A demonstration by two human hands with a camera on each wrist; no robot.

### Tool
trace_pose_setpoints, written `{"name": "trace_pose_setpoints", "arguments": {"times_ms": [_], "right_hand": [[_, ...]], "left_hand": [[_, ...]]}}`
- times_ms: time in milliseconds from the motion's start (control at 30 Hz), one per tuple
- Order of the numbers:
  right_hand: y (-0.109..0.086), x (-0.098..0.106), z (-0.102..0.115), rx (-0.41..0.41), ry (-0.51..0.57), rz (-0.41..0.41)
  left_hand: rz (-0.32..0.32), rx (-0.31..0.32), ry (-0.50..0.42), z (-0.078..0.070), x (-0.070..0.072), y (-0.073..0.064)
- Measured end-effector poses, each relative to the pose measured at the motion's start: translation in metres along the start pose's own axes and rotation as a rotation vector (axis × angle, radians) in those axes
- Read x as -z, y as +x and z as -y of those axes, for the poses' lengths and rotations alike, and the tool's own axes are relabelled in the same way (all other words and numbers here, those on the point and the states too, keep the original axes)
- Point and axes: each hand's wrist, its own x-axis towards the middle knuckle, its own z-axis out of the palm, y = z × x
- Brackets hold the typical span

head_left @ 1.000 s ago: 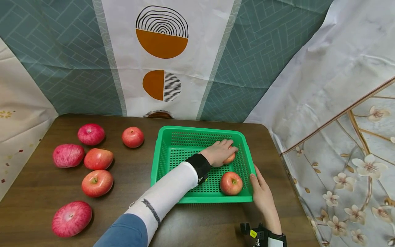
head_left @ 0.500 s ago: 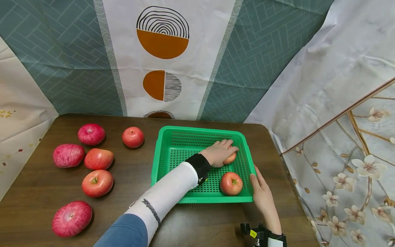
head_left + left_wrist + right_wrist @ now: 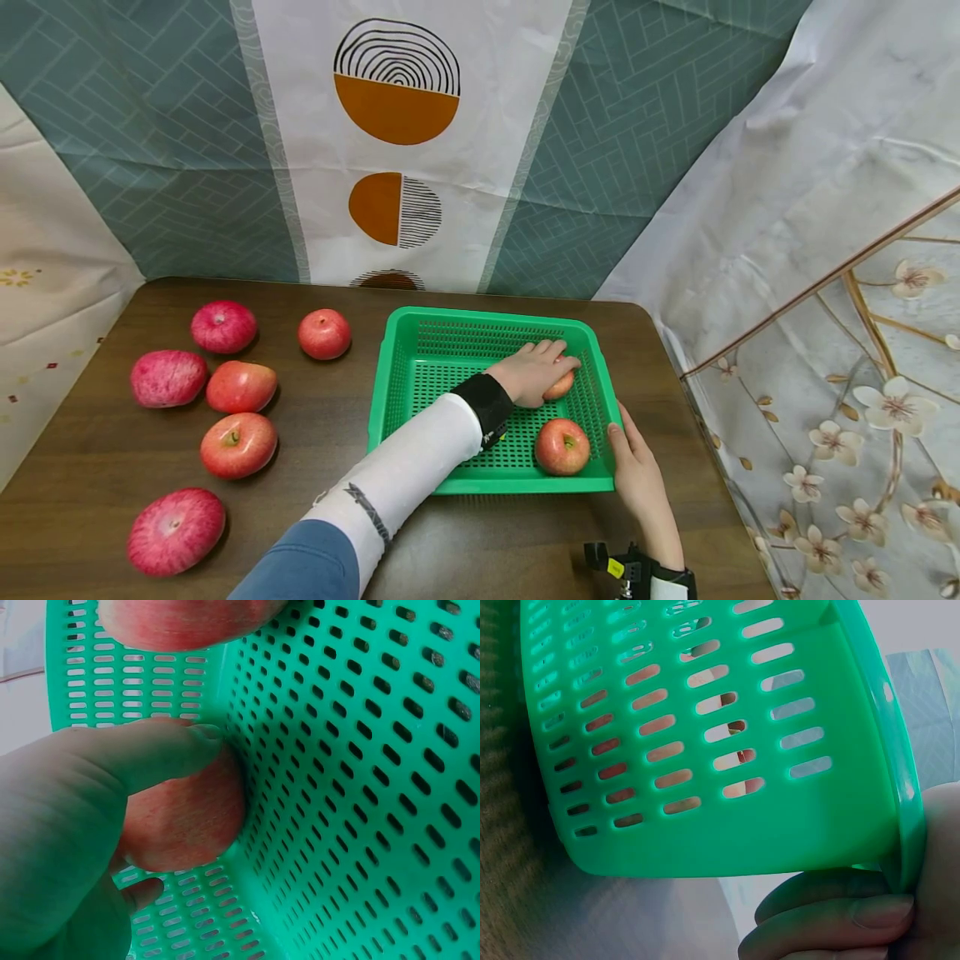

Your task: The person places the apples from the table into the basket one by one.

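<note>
A green perforated plastic basket (image 3: pixel 442 485) stands on the brown table, with two red apples in its right half. My left hand (image 3: pixel 531 372) reaches into it and holds the rear apple (image 3: pixel 560 386). In the left wrist view the thumb lies across this apple (image 3: pixel 191 817), and the fingers pass behind it, partly hidden. The other apple (image 3: pixel 562 447) sits nearer the front right corner, untouched. At the basket's right side my right hand (image 3: pixel 641 475) grips the rim. Fingers (image 3: pixel 832 922) curl under that rim (image 3: pixel 904 787) in the right wrist view.
Left of the basket, several fruits lie on the table (image 3: pixel 330 433): red apples such as this one (image 3: pixel 238 446), and deeper pink, streaked round fruits, such as the front one (image 3: pixel 176 532). A lone apple (image 3: pixel 324 334) is nearest the basket. Patterned cloth (image 3: pixel 405 208) hangs behind.
</note>
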Motion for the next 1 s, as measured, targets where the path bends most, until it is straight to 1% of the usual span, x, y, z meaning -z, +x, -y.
{"name": "trace_pose_setpoints", "arguments": {"times_ms": [233,533,633,833,1000], "right_hand": [[0.000,0.000,0.000,-0.004,0.013,0.006],[0.000,0.000,0.000,-0.007,0.015,0.010],[0.000,0.000,0.000,-0.007,0.007,0.011],[-0.001,0.002,0.001,-0.021,0.004,0.014],[-0.001,0.003,0.003,-0.021,-0.002,0.021]], "left_hand": [[0.013,0.011,-0.027,0.000,0.003,-0.003],[0.014,0.009,-0.023,0.003,0.003,-0.005],[0.007,0.005,-0.040,0.004,0.005,-0.008],[-0.011,-0.011,-0.075,0.006,0.012,-0.018],[-0.005,-0.002,-0.107,0.009,0.016,-0.023]]}}
